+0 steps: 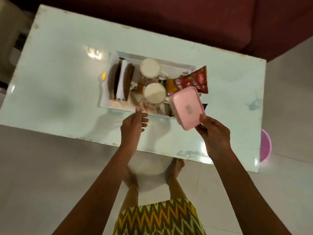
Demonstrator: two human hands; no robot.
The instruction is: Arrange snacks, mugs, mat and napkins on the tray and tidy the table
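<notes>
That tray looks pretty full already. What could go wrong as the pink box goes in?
The right hand holds the pink box only at one corner, tilted, so it might slip. The tray is crowded: setting the box down could knock the nearer mug or push the red snack packet, already overhanging the rim, off.

Pink box: contents unseen under lid; covers tray's near right corner. Dark packet beneath: mostly hidden. Red snack packet: print blurred, unreadable. Pink round item: partly behind table edge. Right-hand fingers: tucked under box.
</notes>
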